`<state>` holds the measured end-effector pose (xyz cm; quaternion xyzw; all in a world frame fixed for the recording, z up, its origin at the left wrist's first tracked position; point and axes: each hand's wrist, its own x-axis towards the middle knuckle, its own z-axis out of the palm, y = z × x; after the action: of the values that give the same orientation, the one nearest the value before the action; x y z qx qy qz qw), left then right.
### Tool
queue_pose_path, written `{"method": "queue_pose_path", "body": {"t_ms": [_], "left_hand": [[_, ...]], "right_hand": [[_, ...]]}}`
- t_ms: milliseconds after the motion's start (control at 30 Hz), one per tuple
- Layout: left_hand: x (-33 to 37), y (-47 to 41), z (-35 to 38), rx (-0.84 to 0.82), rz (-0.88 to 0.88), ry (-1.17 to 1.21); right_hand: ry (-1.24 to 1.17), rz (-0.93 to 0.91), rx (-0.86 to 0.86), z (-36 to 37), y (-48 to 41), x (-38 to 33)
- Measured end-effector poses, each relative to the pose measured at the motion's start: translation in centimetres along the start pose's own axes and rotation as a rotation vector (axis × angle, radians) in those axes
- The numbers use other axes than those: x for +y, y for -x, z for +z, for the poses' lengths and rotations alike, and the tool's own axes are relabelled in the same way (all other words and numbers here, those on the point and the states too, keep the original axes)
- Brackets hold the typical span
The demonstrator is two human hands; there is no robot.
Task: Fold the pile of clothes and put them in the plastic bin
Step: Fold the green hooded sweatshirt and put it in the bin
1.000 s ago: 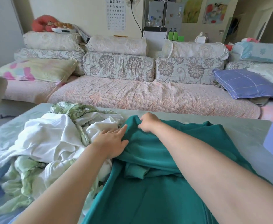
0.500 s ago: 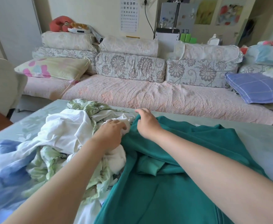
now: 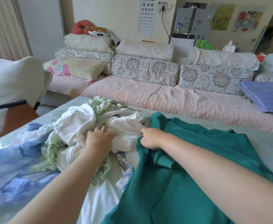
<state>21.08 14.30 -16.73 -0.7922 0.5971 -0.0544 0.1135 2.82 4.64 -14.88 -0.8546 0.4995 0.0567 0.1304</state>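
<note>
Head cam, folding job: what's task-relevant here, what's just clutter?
Job: teal knit garment, pinched by right hand; crumpled white garment under left hand; green leaf-print cloth; pale blue cloth. Bin not in view.
Clutter: pink quilted sofa; blue checked pillow; eye chart on wall; red plush toy.
</note>
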Motion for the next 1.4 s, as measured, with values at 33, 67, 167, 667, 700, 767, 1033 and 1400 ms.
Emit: {"method": "queue_pose_path", "body": {"t_ms": [33, 67, 167, 667, 700, 767, 1033, 1400], "left_hand": [[-0.9, -0.2, 0.2, -0.003, -0.022, 0.024], [-1.8, -0.4, 0.5, -0.001, -0.019, 0.056], [-3.4, -0.9, 1.2, 0.014, 0.031, 0.138], [-2.8, -1.5, -0.5, 0.489, -0.112, 0.418], [-2.4, -1.4, -1.0, 0.526, -0.034, 0.39], [-1.6, -1.4, -1.4, 0.434, 0.114, 0.45], [2.5, -1.1, 0.1, -0.158, 0.387, 0.307], [-2.9, -0.9, -1.2, 0.404, -0.028, 0.088]], "right_hand": [[0.028, 0.01, -0.017, 0.0, -0.2, -0.6], [0.056, 0.02, -0.029, 0.1, -0.4, -1.2], [0.247, 0.06, -0.118, 1.2, -1.1, -3.5], [-0.719, -0.084, 0.047, 3.4, -6.6, -11.1], [-0.677, -0.088, 0.059, 3.3, -6.4, -10.8], [-0.572, -0.061, 0.16, 2.8, -5.6, -9.4], [0.081, -0.006, 0.089, 0.5, -3.0, -3.1], [0.356, 0.136, -0.145, 1.5, -4.8, -4.6]]}}
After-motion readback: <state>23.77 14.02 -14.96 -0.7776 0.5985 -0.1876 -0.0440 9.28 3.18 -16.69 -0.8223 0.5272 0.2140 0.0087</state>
